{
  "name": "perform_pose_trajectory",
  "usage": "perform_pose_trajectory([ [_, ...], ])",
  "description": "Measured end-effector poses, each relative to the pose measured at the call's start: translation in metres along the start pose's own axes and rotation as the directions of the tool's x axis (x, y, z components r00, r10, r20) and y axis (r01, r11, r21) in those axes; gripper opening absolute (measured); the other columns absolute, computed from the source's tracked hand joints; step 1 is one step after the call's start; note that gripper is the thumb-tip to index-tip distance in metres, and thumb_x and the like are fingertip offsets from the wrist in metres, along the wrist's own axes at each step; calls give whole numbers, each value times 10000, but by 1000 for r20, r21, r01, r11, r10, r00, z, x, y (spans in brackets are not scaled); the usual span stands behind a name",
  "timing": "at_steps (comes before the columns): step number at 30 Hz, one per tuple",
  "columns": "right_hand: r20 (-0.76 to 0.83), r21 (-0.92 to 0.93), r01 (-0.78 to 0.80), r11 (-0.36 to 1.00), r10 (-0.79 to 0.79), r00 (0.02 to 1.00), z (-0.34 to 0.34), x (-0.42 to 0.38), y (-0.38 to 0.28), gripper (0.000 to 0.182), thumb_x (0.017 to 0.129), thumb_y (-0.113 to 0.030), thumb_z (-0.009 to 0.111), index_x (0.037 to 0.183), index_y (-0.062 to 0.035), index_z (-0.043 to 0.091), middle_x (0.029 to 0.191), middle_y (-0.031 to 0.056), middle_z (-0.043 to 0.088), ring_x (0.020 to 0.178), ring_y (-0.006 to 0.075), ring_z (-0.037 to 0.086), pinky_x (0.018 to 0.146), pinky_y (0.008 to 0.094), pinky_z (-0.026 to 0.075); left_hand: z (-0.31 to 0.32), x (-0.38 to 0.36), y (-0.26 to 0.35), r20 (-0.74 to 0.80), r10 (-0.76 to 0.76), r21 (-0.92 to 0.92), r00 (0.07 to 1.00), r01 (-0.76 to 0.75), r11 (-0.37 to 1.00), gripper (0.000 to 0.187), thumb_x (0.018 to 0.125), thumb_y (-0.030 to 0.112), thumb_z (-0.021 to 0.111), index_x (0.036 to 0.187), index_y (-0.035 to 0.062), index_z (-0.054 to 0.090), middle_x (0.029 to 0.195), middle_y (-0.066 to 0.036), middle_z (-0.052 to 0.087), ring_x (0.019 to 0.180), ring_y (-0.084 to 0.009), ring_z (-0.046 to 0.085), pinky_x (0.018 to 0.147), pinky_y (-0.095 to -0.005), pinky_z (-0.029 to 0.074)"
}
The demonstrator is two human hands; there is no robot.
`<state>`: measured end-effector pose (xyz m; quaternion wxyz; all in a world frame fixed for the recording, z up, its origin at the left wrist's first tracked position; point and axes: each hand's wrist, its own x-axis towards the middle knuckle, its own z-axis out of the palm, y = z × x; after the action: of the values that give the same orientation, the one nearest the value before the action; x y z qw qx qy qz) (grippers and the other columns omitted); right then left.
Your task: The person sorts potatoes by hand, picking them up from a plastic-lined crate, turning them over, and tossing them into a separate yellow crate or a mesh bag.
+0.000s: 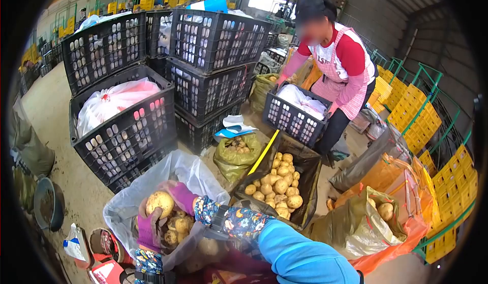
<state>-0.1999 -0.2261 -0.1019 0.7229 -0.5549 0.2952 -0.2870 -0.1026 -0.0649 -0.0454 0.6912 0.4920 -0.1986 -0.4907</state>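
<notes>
A round yellow potato (160, 204) is between my two gloved hands, above a clear plastic bag (195, 169) that lines a container. My left hand (149, 229), in a purple glove with dirty grey fingers, grips it from the left and below. My right hand (179, 194), in the same kind of glove, has its fingers curled over the top right. Several more potatoes (178, 227) lie in the bag underneath. To the right, a dark-lined crate (312, 177) holds a heap of potatoes (278, 186).
Black crates (218, 42) stand stacked ahead. A person (345, 63) opposite holds a black crate (295, 117) with a white bag inside. A green sack (236, 154) of small potatoes and a yellow strip (264, 152) are near the middle. An olive sack (351, 228) lies right.
</notes>
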Motion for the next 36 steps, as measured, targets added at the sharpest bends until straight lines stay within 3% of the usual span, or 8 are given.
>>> perform_pose_trajectory([
  [3,50,27,-204,979,202,978,23,-28,-59,371,976,-337,608,1221,-59,609,1007,33,647,880,123,614,739,277,510,-5,8,7,69,37,-2,997,-37,999,730,803,85,726,1440,54,371,1316,-120,517,1166,-233,569,932,-347,536],
  [4,50,-57,26,998,-23,999,16,3,1,392,969,-381,614,1183,-53,634,974,27,650,761,103,598,575,271,478,-11,13,3,63,114,76,991,-119,990,754,781,67,735,1442,35,373,1323,-131,518,1181,-243,559,990,-358,501],
  [8,-3,-177,-283,943,287,958,17,-12,-46,345,972,-349,617,1117,-38,653,973,66,668,857,108,638,653,267,520,-19,14,2,98,168,157,981,-182,971,756,758,37,724,1439,9,398,1356,-141,510,1208,-244,544,1025,-355,470],
  [11,68,-50,113,992,-109,992,4,13,13,337,978,-344,608,1125,-44,651,997,70,673,925,127,655,737,289,549,-9,8,14,197,243,206,950,-282,937,758,829,215,698,1471,5,353,1353,-130,518,1201,-240,558,1015,-338,466],
  [12,184,-469,315,825,-257,949,-3,14,15,437,967,-391,613,1235,-46,604,1080,64,664,932,164,666,766,330,566,-20,14,9,203,275,268,940,-324,907,768,831,233,684,1477,-7,346,1367,-138,511,1214,-241,550,1037,-338,446],
  [15,200,70,-302,951,284,938,22,-21,-54,567,950,-436,621,1358,-56,518,1208,74,621,1047,203,636,824,369,565,-18,15,10,169,255,230,952,-289,929,783,815,210,697,1481,-7,347,1375,-141,505,1227,-236,542,1039,-338,444],
  [24,216,30,-55,998,48,975,26,-4,-10,676,937,-455,630,1404,0,452,1313,137,555,1216,200,528,1010,333,449,-11,14,7,268,337,423,902,-425,800,831,757,-13,619,1519,-12,289,1470,-154,426,1353,-248,434,1133,-367,349],
  [36,167,239,-225,945,188,968,30,-21,-48,515,967,-412,605,1259,10,565,1177,85,623,1097,152,576,963,289,442,-26,19,7,138,314,463,939,-341,818,651,810,-34,566,1445,-1,422,1382,-150,518,1226,-255,551,1031,-356,454],
])
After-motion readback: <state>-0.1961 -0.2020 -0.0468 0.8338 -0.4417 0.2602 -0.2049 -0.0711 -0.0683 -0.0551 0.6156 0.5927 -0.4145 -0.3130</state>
